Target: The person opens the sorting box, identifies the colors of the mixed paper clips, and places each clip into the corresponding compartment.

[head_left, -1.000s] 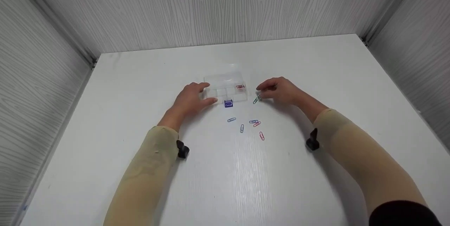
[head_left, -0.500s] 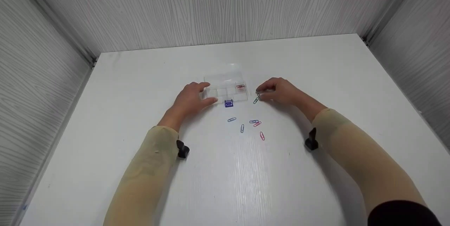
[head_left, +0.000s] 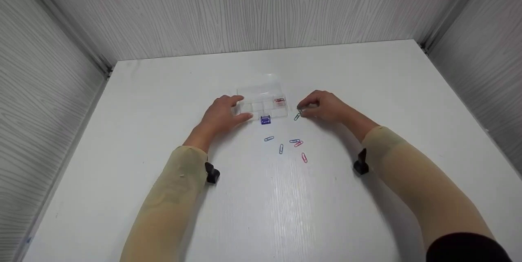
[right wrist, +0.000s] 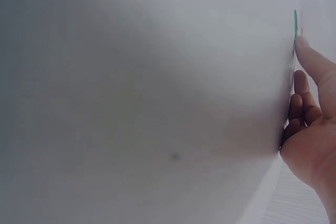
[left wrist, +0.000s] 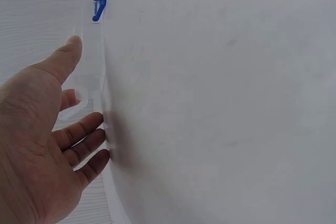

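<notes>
A clear plastic compartment box (head_left: 257,107) lies with its transparent lid (head_left: 261,84) folded back. My left hand (head_left: 220,113) holds the box at its left end, thumb at the front edge and index finger toward the back. A blue latch (head_left: 265,120) sticks out at the front, also seen in the left wrist view as a blue latch (left wrist: 100,4). Red paper clips (head_left: 279,100) sit in the back right compartment. To the right of the box, my right hand (head_left: 324,106) pinches a green paper clip (head_left: 300,111) at the tabletop; its fingertips partly cover the clip. Another green paper clip (head_left: 297,117) lies beside it.
In front of the box lie several loose clips, among them a blue paper clip (head_left: 269,138), another blue paper clip (head_left: 281,148) and a red paper clip (head_left: 304,157). A red and a blue clip overlap. Wood-grain panels (head_left: 261,9) enclose the white table (head_left: 253,205).
My right thumb and fingertips have closed a little on the green paper clip, which has shifted slightly. The left hand and the box stay in place.
</notes>
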The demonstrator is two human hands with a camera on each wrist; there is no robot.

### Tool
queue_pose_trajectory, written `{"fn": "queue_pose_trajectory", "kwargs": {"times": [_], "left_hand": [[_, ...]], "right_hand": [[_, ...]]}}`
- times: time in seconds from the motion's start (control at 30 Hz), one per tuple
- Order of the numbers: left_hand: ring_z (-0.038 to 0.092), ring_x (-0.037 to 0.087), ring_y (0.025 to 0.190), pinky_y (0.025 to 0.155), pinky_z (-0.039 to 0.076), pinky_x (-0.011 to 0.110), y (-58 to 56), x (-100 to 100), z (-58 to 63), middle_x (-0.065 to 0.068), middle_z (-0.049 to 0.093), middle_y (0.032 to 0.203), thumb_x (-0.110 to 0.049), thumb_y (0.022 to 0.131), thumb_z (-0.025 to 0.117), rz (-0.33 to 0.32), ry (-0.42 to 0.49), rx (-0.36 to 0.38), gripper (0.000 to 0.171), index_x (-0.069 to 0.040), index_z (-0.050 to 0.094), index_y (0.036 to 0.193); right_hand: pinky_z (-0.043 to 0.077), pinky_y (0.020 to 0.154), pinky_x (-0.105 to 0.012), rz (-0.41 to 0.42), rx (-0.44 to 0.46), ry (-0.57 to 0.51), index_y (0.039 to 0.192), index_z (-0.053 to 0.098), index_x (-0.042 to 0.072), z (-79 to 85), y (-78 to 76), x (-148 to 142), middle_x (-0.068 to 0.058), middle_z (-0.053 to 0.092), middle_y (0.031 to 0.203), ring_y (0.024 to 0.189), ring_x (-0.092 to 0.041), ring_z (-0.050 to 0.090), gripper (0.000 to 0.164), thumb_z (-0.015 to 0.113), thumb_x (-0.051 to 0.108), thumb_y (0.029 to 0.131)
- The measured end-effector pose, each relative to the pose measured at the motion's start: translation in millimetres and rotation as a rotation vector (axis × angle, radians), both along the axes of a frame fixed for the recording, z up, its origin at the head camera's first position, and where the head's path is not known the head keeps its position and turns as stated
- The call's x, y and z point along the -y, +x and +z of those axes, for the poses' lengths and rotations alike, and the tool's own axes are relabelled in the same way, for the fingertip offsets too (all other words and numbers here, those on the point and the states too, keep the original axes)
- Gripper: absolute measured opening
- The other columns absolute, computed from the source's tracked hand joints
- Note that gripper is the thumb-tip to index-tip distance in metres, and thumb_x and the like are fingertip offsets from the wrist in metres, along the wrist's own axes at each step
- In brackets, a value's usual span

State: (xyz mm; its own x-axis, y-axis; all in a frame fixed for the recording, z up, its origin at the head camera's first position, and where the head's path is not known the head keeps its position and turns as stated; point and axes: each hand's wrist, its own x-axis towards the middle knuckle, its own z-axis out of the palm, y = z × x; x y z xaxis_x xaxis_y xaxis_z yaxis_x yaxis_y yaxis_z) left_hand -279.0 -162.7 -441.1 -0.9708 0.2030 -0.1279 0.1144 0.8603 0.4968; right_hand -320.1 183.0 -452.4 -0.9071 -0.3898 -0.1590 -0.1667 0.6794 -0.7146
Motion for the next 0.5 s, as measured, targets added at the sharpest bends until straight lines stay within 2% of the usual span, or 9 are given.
{"fn": "queue_pose_trajectory", "kwargs": {"times": [0.27,0.5], "left_hand": [[0.045,0.031,0.145,0.123,0.033,0.047,1.2,0.6,1.5,0.012,0.055,0.151,-0.053,0.099,0.071,-0.013,0.002,-0.004,0.075,-0.018,0.048,0.161],[0.044,0.032,0.146,0.123,0.032,0.048,0.6,0.4,1.5,0.013,0.057,0.151,-0.052,0.099,0.072,-0.012,-0.001,-0.008,0.075,-0.017,0.048,0.16]], "right_hand": [[0.041,0.113,-0.043,0.003,-0.005,-0.013,0.12,0.079,0.015,0.0,0.0,-1.5,-0.004,0.068,0.127,0.123,-0.025,0.056,0.027,0.083,0.019,0.093],[0.042,0.11,-0.041,0.009,0.001,-0.039,0.118,0.077,0.012,-1.3,0.4,-2.6,-0.006,0.067,0.124,0.117,-0.025,0.057,0.023,0.078,0.015,0.095]]}}
